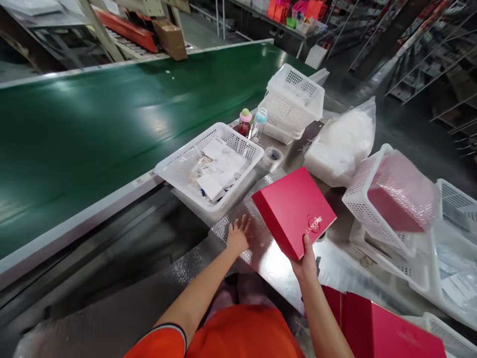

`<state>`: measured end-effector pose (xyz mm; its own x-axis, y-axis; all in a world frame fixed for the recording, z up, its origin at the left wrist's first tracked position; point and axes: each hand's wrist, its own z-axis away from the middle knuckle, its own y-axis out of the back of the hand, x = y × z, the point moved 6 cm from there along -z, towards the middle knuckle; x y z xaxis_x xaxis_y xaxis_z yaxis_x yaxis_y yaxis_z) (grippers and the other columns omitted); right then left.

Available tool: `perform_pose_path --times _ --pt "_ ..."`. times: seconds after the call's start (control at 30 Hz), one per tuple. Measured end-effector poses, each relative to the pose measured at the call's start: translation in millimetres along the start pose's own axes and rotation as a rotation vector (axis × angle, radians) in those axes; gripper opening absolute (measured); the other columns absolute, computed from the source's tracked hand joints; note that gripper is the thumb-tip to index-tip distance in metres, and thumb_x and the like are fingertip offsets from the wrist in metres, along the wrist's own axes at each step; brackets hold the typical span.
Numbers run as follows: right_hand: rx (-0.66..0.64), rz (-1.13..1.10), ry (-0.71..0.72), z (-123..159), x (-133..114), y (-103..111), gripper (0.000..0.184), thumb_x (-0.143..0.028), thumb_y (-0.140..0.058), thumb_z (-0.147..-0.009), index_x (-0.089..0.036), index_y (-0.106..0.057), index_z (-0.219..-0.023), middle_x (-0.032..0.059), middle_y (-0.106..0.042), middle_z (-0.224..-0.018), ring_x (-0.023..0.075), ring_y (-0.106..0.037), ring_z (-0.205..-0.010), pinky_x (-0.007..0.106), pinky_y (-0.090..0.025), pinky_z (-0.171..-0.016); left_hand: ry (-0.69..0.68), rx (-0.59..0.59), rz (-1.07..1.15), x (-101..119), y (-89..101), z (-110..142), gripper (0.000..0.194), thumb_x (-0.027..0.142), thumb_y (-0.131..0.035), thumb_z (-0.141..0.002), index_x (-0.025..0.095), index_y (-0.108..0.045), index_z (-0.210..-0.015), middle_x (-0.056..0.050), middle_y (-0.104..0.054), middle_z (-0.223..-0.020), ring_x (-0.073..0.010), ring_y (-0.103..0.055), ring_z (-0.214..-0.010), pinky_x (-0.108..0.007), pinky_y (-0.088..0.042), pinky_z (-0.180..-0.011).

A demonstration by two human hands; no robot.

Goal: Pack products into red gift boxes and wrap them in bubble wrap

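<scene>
A red gift box [290,204] with gold lettering is tilted above the metal table, gripped at its near lower corner by my right hand [306,263], thumb on the lid. To its left, my left hand [238,236] lies with fingers spread on a sheet of bubble wrap [257,199] and holds nothing. The bubble wrap runs along the table and hangs over the near left edge. More red boxes [387,328] sit by my right forearm at the lower right.
A white basket [166,171] with papers stands beside the green conveyor [93,129]. Behind are a tape roll [273,156], two bottles and stacked baskets [294,107]. To the right are a bag of white packing material [341,144] and a basket [357,194] holding a bubble-wrapped red box [404,191].
</scene>
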<state>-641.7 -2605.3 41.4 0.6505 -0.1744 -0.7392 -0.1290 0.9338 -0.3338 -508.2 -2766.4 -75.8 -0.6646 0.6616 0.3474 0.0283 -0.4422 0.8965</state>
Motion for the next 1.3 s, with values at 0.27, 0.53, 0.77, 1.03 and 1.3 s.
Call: perform_pose_path --times 0.27,0.53,0.77,1.03,1.3 --pt "-0.119 0.003 0.007 -24.5 74.6 -35.0 0.064 -0.059 -0.076 -0.072 -0.024 -0.061 -0.123 0.0082 -0.071 -0.123 0.0272 -0.07 -0.108 0.045 -0.061 -0.088 -0.137 0.089 0.001 -23.5 4.2 29.9 0.044 0.016 -0.054 -0.087 0.008 -0.066 -0.128 -0.022 -0.039 -0.161 -0.0331 -0.034 -0.151 -0.047 -0.031 -0.123" --pt "0.058 0.063 0.122 -94.7 49.2 -12.1 0.059 -0.043 -0.08 -0.065 -0.022 -0.056 -0.115 0.0067 -0.071 -0.116 0.0233 -0.069 -0.099 0.041 -0.06 -0.086 -0.065 0.153 -0.105 -43.3 2.7 75.8 0.051 0.03 -0.05 -0.097 0.015 -0.053 -0.146 -0.018 -0.057 -0.145 -0.0334 -0.046 -0.139 -0.06 -0.022 -0.124" --pt "0.021 0.046 0.1 -87.0 31.0 -19.4 0.059 -0.042 -0.08 -0.066 -0.023 -0.06 -0.118 0.0053 -0.071 -0.12 0.0223 -0.07 -0.099 0.043 -0.061 -0.09 -0.086 0.084 -0.111 -45.5 -1.3 76.2 0.054 0.03 -0.05 -0.097 0.018 -0.051 -0.149 -0.015 -0.05 -0.155 -0.0356 -0.037 -0.146 -0.064 -0.019 -0.122" --pt "-0.124 0.126 0.019 -12.4 76.5 -4.5 0.062 -0.047 -0.086 -0.065 -0.02 -0.064 -0.117 0.0064 -0.075 -0.111 0.0255 -0.071 -0.102 0.039 -0.06 -0.09 -0.07 0.096 -0.063 -47.2 4.9 76.5 0.055 0.027 -0.053 -0.094 0.02 -0.051 -0.149 -0.012 -0.049 -0.156 -0.0356 -0.045 -0.135 -0.055 -0.036 -0.111" --pt "-0.085 0.228 0.031 -26.8 95.4 11.2 0.061 -0.045 -0.089 -0.059 -0.02 -0.062 -0.108 0.0027 -0.075 -0.096 0.0227 -0.072 -0.087 0.038 -0.061 -0.082 -0.068 0.107 -0.022 -51.5 13.5 73.2 0.043 0.024 -0.051 -0.094 0.011 -0.061 -0.134 -0.018 -0.057 -0.146 -0.0326 -0.049 -0.133 -0.05 -0.035 -0.112"
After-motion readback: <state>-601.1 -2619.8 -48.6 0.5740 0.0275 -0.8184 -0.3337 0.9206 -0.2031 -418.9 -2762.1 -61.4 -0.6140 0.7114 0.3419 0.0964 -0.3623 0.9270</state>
